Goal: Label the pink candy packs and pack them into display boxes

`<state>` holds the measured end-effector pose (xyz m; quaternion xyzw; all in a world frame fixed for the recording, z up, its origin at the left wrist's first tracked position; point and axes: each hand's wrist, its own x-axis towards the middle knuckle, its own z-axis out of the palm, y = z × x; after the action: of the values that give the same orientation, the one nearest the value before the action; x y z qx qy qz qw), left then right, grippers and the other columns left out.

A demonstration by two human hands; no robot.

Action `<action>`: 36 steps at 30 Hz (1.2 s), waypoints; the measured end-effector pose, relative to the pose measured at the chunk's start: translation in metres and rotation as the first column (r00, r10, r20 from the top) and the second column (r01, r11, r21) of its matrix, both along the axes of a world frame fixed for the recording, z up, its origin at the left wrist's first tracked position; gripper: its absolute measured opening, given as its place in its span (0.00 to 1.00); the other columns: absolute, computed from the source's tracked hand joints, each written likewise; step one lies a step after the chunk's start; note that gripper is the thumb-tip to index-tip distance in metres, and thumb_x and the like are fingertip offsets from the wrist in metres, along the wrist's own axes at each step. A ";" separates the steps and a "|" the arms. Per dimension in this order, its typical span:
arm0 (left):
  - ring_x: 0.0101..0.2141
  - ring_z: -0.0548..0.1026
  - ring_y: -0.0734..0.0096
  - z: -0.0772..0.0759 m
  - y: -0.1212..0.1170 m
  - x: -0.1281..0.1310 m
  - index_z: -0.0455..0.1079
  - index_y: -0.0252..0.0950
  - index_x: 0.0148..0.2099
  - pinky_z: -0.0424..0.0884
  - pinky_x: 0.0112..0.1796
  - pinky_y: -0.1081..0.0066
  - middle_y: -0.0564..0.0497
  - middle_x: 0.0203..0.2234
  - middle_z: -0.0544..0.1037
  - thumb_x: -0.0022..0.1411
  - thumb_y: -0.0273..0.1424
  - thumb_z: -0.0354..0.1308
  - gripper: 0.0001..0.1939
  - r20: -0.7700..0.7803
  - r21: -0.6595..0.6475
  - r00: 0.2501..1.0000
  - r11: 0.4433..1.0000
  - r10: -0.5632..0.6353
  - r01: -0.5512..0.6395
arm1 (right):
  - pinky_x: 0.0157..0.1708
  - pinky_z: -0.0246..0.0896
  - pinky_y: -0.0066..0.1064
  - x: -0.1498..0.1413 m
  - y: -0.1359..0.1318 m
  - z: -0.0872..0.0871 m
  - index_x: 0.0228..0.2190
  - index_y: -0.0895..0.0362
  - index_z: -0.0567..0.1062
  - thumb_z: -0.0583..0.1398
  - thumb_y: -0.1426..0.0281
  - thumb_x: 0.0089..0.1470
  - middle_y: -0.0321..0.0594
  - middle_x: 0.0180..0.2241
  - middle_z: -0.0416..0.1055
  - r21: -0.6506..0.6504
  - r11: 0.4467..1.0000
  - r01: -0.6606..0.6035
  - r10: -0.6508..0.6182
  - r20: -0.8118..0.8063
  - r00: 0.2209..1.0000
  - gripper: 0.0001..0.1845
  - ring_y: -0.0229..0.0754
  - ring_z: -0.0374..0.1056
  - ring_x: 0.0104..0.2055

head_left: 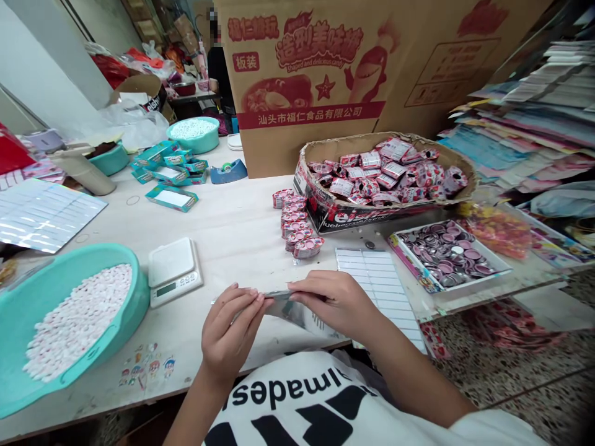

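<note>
Both hands hold a shiny silver sticker strip (283, 305) just above the table's front edge. My left hand (231, 334) pinches its left end with fingertips together. My right hand (335, 301) covers the strip's right part, fingers curled over it. A white sheet of label stickers (377, 279) lies just right of my right hand. Beyond the hands sit stacks of small pink-and-red round tins (295, 224). A white digital scale (173, 271) stands to the left of my hands.
A teal basin of small white candies (69, 322) sits front left. A low cardboard box of wrapped tins (385, 173) and a tray of round lids (446, 253) are at right. A large printed carton (325, 68), teal packs (170, 170), tape dispenser (227, 170) stand behind.
</note>
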<state>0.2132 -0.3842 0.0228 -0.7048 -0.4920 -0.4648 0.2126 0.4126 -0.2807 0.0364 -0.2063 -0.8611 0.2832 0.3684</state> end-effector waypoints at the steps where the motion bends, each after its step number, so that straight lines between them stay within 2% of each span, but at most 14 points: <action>1: 0.39 0.77 0.65 0.000 0.000 -0.001 0.74 0.32 0.43 0.77 0.47 0.58 0.48 0.35 0.79 0.49 0.16 0.69 0.18 0.007 -0.007 1.000 1.000 -0.005 0.005 | 0.30 0.62 0.27 0.001 0.000 -0.001 0.41 0.55 0.80 0.62 0.70 0.60 0.39 0.30 0.77 -0.011 1.000 0.004 -0.004 0.003 1.000 0.08 0.37 0.70 0.30; 4: 0.40 0.76 0.66 0.000 0.000 -0.005 0.73 0.33 0.44 0.77 0.45 0.61 0.48 0.35 0.78 0.52 0.18 0.68 0.17 0.001 -0.081 1.000 0.997 0.008 -0.008 | 0.30 0.62 0.27 0.004 -0.002 0.000 0.41 0.55 0.80 0.62 0.69 0.60 0.40 0.30 0.77 -0.028 1.000 0.013 -0.012 0.026 1.000 0.08 0.37 0.70 0.29; 7: 0.37 0.74 0.68 0.001 0.000 -0.010 0.71 0.33 0.50 0.76 0.38 0.66 0.46 0.35 0.76 0.55 0.22 0.67 0.20 -0.046 -0.180 0.998 0.982 0.050 -0.057 | 0.29 0.61 0.27 0.006 -0.004 0.001 0.40 0.55 0.80 0.61 0.69 0.61 0.39 0.29 0.77 0.006 1.000 0.000 0.000 0.058 0.998 0.08 0.37 0.70 0.29; 9: 0.37 0.73 0.68 0.001 -0.001 -0.011 0.72 0.33 0.51 0.75 0.37 0.67 0.46 0.36 0.76 0.56 0.22 0.67 0.19 -0.069 -0.198 0.996 0.978 0.053 -0.066 | 0.29 0.61 0.27 0.006 -0.005 0.002 0.41 0.55 0.80 0.61 0.69 0.61 0.39 0.29 0.77 0.036 0.999 0.000 -0.003 0.064 0.998 0.08 0.37 0.70 0.29; 15: 0.39 0.75 0.64 0.001 -0.004 -0.007 0.73 0.32 0.49 0.76 0.41 0.62 0.45 0.37 0.77 0.50 0.16 0.68 0.23 -0.082 -0.057 0.996 0.998 0.020 -0.024 | 0.29 0.62 0.27 0.007 -0.009 0.004 0.41 0.56 0.80 0.61 0.70 0.60 0.39 0.30 0.78 0.002 1.000 0.021 -0.021 0.041 0.999 0.08 0.37 0.71 0.29; 20: 0.40 0.76 0.62 0.000 0.001 -0.004 0.74 0.30 0.46 0.77 0.42 0.60 0.44 0.36 0.78 0.48 0.15 0.69 0.22 -0.108 -0.055 0.994 0.999 -0.006 0.000 | 0.31 0.63 0.27 0.013 -0.011 0.002 0.41 0.57 0.80 0.62 0.70 0.60 0.40 0.32 0.79 -0.029 0.999 0.038 -0.037 0.029 0.999 0.09 0.37 0.72 0.31; 24: 0.39 0.76 0.63 -0.001 0.003 -0.003 0.74 0.32 0.44 0.77 0.45 0.58 0.46 0.35 0.79 0.48 0.15 0.69 0.20 -0.131 -0.034 0.991 0.999 -0.040 0.036 | 0.31 0.64 0.27 0.016 -0.012 0.001 0.42 0.57 0.80 0.63 0.69 0.59 0.40 0.33 0.79 -0.058 0.997 0.057 -0.057 0.009 0.998 0.09 0.37 0.72 0.31; 30: 0.43 0.77 0.62 -0.009 0.002 -0.011 0.72 0.34 0.45 0.75 0.49 0.55 0.46 0.38 0.81 0.51 0.17 0.68 0.19 -0.137 -0.079 0.986 0.994 -0.090 0.079 | 0.32 0.65 0.28 0.014 -0.009 0.008 0.40 0.57 0.80 0.63 0.69 0.58 0.40 0.32 0.79 -0.062 0.992 0.113 -0.112 0.014 0.994 0.08 0.38 0.73 0.31; 33: 0.41 0.77 0.62 -0.010 0.002 -0.012 0.69 0.33 0.53 0.74 0.47 0.57 0.45 0.37 0.80 0.53 0.21 0.68 0.25 -0.130 -0.049 0.991 0.999 -0.031 0.025 | 0.33 0.65 0.29 0.008 -0.006 0.012 0.41 0.55 0.80 0.62 0.68 0.59 0.41 0.33 0.79 -0.012 0.997 0.078 -0.077 0.051 0.996 0.09 0.39 0.73 0.32; 36: 0.41 0.75 0.60 -0.007 0.002 -0.014 0.62 0.28 0.61 0.72 0.44 0.60 0.40 0.39 0.77 0.56 0.28 0.67 0.32 -0.088 -0.050 0.990 0.992 0.111 -0.116 | 0.33 0.64 0.29 0.001 -0.004 0.015 0.42 0.55 0.80 0.61 0.68 0.61 0.41 0.33 0.79 0.040 0.999 0.031 -0.035 0.097 0.995 0.10 0.40 0.72 0.32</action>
<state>0.1996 -0.3819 0.0159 -0.7004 -0.5343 -0.4078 0.2400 0.4134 -0.2849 0.0516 -0.2271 -0.8799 0.2499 0.3343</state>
